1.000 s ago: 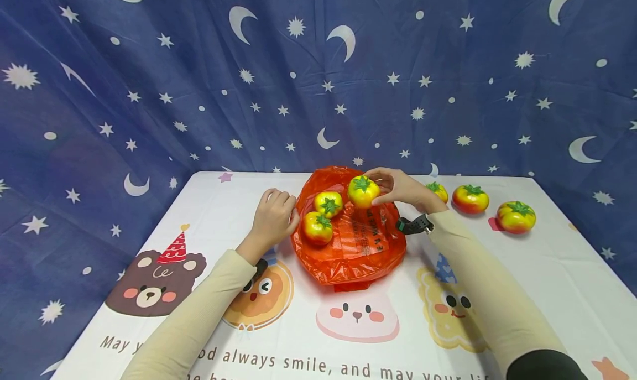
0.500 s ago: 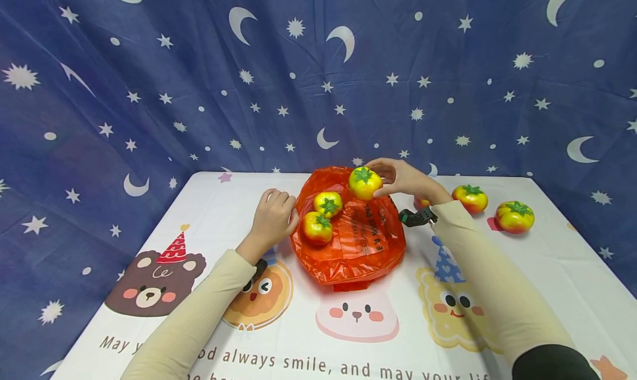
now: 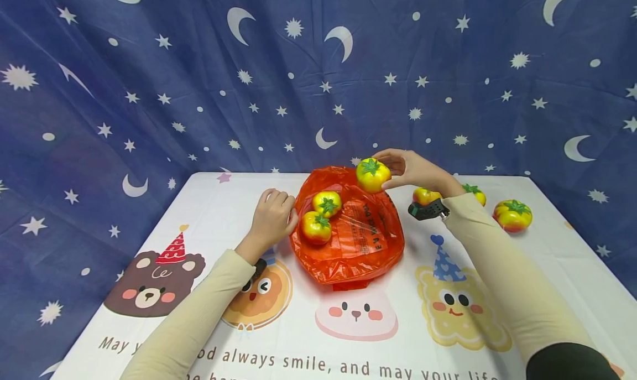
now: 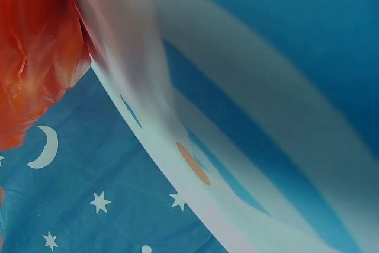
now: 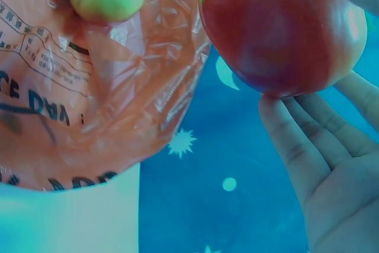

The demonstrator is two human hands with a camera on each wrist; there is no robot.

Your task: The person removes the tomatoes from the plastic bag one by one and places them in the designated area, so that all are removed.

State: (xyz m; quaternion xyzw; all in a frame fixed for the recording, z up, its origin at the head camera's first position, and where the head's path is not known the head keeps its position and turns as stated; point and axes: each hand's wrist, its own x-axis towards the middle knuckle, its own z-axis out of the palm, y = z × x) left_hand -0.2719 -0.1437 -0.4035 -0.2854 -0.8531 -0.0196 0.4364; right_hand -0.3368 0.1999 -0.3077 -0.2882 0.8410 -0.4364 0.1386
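Observation:
A red plastic bag (image 3: 358, 258) lies with its mouth wide in the head view, two yellow-red tomatoes (image 3: 316, 228) at its left inside. My right hand (image 3: 415, 170) holds another tomato (image 3: 373, 175) between thumb and fingers, raised over the bag's back right rim. The right wrist view shows that tomato's red underside (image 5: 284, 34) against the fingertips. At the bag's left rim, my left hand (image 3: 271, 219) has curled fingers and grips the edge; the exact pinch is hidden. In the left wrist view the bag (image 4: 35, 45) meets the blurred hand (image 4: 121, 34).
More tomatoes sit on the right of the white tablecloth (image 3: 547, 291): one (image 3: 425, 196) near the right wrist, one (image 3: 475, 193) partly behind the forearm, one (image 3: 512, 215) farther right. A blue curtain (image 3: 318, 81) with moons and stars hangs behind the table.
My right hand has risen and shifted a little right with the tomato, away from the bag's middle. The left hand, the bag and the two tomatoes inside stay put.

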